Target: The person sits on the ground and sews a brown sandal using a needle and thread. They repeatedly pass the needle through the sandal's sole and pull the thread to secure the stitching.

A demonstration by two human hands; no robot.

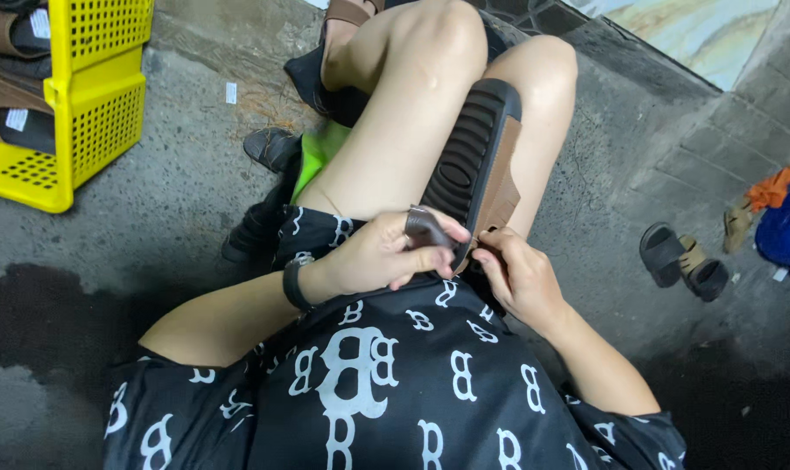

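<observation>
Rough grey concrete floor (195,174) fills the scene, darkened by wet patches near the lower corners, and the person sits on it with bare knees drawn up.

Across the lap lies a sandal (475,161), turned sole-up so that its black ribbed tread faces the camera; the tread has cross grooves and an oval panel near the middle. A tan-brown edge and strap show along its right side. The toe end points away toward the knees, and the heel end sits against the black patterned shirt (369,383).

The left hand (379,254), with a dark band at the wrist, curls its fingers closed over the heel end of the sandal and over a small dark piece pressed there; what that piece is cannot be told. The right hand (518,274) pinches the brown edge near the heel, thumb and fingertips drawn together on it.

A yellow perforated plastic crate (82,113) stands at the upper left with dark footwear inside. A pair of dark sandals (680,259) lies on the floor well to the right, near a blue object (786,231).
</observation>
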